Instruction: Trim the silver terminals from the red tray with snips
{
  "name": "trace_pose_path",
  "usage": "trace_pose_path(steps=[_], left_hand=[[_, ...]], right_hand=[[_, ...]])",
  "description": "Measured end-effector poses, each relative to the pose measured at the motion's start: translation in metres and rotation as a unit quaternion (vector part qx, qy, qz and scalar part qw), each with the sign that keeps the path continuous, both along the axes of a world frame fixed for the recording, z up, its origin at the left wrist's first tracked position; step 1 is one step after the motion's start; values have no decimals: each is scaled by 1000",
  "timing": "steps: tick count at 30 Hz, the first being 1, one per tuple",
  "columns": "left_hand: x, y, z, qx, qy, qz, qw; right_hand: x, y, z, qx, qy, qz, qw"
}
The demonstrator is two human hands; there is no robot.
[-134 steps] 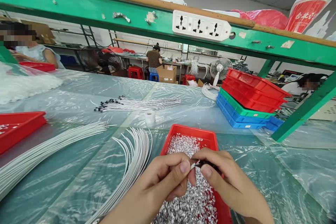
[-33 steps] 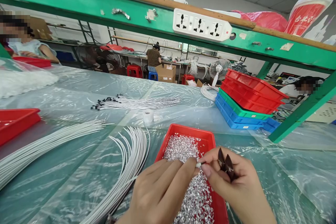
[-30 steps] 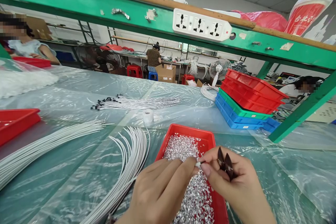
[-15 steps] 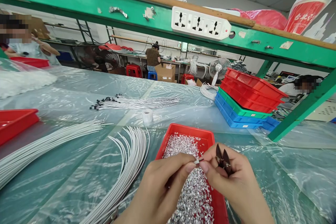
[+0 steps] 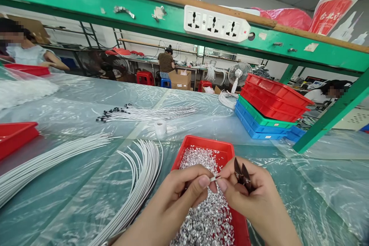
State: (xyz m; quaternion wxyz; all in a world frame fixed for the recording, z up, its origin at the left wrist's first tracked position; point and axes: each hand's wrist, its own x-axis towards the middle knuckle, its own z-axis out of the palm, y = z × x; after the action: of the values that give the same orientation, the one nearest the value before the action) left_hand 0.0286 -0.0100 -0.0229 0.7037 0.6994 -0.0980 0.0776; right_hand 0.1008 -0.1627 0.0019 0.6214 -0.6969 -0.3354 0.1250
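Observation:
Over a red tray [image 5: 211, 143] of small shiny metal pieces [image 5: 211, 219], my left hand [image 5: 181, 196] pinches a white cable [image 5: 212, 179] close to its end. My right hand [image 5: 253, 196] meets it there, thumb and forefinger closed at the thin wire ends. Tucked in the same right hand is a pair of dark nippers [image 5: 243, 176], jaws pointing up and apart. Their handles are hidden in the palm. Whether a metal piece sits between the right fingertips is too small to tell. A bundle of white cables [image 5: 145, 173] lies left of the tray.
Another white cable bundle [image 5: 57, 157] lies at left, near a red bin [image 5: 17, 138]. Black-ended cables [image 5: 144, 113] and a white roll [image 5: 160, 127] lie farther back. Stacked trays [image 5: 273, 100] stand at right by a green post [image 5: 331, 107]. A power strip [image 5: 216, 24] hangs overhead. Other people sit beyond.
My left thumb has shifted and now lies along the cable end; the left fingers have curled beneath. The right hand stays at the wire ends with the nippers. The view has shifted slightly.

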Motion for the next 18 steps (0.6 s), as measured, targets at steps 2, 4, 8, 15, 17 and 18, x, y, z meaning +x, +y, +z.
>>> trace_pose_path(steps=[2,4,8,15,17,18], left_hand=[[1,0,1,-13,9,-12,1000],[2,0,0,-22,12,-21,999],[5,1,-1,-16,4,-30,999],[1,7,-4,-78,22,-82,993],[0,9,-5,-97,31,-91,991],[0,9,-6,-104,36,-94,989]], right_hand=[[0,0,0,-2,1,5,1000],[-1,-1,1,-4,-1,6,1000],[-2,-1,2,-4,-2,4,1000],[1,-2,3,-5,-30,-17,999],[2,-1,0,4,-34,-17,999],[3,-1,-2,9,-41,-19,999]])
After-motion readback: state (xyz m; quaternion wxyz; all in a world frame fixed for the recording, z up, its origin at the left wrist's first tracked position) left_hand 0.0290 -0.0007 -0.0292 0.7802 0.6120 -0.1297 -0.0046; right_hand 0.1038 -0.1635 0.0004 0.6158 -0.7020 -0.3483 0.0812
